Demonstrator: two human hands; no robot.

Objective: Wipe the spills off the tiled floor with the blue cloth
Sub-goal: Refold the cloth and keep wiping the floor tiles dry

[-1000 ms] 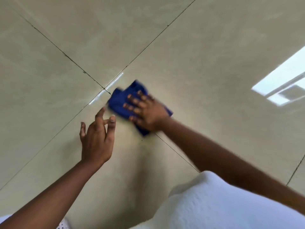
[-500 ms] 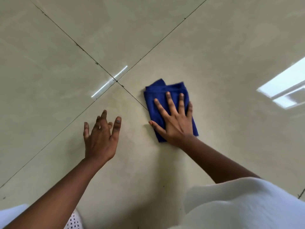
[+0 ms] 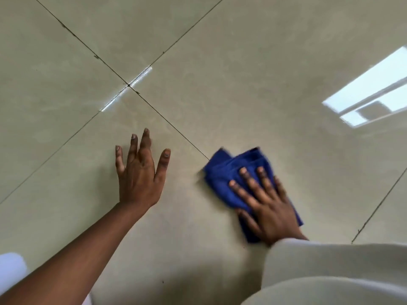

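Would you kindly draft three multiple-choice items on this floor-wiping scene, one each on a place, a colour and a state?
1. Where does the folded blue cloth lie relative to the dark grout line running toward it?
A. At the line's near end
B. At the far crossing of the lines
C. Under the left hand

2. What colour are the glossy floor tiles?
A. Black
B. Beige
C. Red

3. How is the right hand placed?
A. Clenched in a fist above the floor
B. Pinching one cloth corner in the air
C. Flat on the cloth, fingers spread

Answers: 1 A, the line ends at the cloth's upper left corner. 2 B, every tile is pale beige. 3 C, the palm covers the cloth, while the left hand is open and empty.
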